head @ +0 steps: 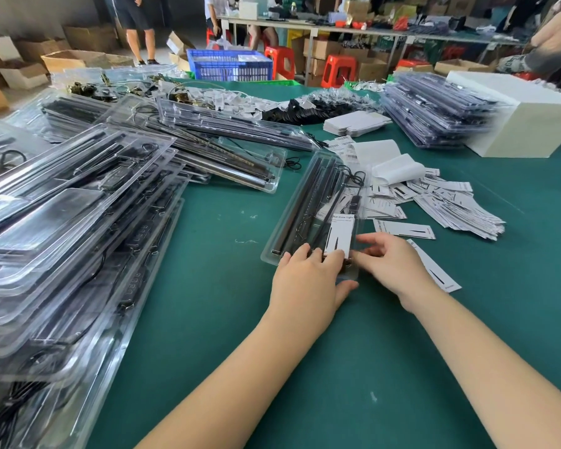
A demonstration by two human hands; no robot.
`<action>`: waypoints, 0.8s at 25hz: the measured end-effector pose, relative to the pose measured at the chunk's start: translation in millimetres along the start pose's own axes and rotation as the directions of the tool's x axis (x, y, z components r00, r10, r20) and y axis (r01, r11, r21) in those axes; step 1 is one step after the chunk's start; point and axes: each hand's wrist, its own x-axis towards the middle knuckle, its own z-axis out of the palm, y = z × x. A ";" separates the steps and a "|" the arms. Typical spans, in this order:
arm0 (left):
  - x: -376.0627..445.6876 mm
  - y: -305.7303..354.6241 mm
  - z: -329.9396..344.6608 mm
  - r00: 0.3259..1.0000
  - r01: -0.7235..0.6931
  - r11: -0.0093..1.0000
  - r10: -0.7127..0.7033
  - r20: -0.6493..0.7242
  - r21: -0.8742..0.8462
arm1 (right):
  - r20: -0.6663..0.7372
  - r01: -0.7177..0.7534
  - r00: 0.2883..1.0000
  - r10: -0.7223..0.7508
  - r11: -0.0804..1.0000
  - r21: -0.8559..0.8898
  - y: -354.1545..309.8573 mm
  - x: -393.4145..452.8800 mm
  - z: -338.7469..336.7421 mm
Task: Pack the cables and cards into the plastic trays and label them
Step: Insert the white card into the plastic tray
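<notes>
Two bare forearms are reaching in over the green table (353, 367), and both hands are meeting at the near end of a clear plastic tray (300, 207) lying in the middle of it. Left hand (305, 280) is lying flat across the tray's near edge, fingers straight and pressing down, thumb sticking out to the side against the tray's corner. Right hand (391, 264) is coming in from the other side, fingers relaxed and spread, fingertips touching the tray beside a white printed card (340, 236); neither hand is curling round anything. That card is sitting inside the tray at its near right end, and long black rods (308, 202) are running the length of the tray beside it, with a thin black cable (353, 178) looping at the far end.

Just right of the tray, more loose cards (457, 205) are spreading in a fanned heap, one card lying right beside the right wrist. Barcode label sheets (382, 157) are curling just beyond them. Off to the left, filled trays (78, 222) are piling up in a big sloping stack, and another neat stack (434, 111) is sitting far right beside a white box (525, 124). Beyond the table, a blue crate (230, 64) and red stools (337, 71) are standing on the floor
</notes>
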 end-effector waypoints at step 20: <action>-0.5 -12.1 2.8 0.941 -0.066 0.933 -0.059 -0.332 -0.354 | -0.189 -0.042 0.972 0.141 0.891 0.451 -15.5 1.9 32.3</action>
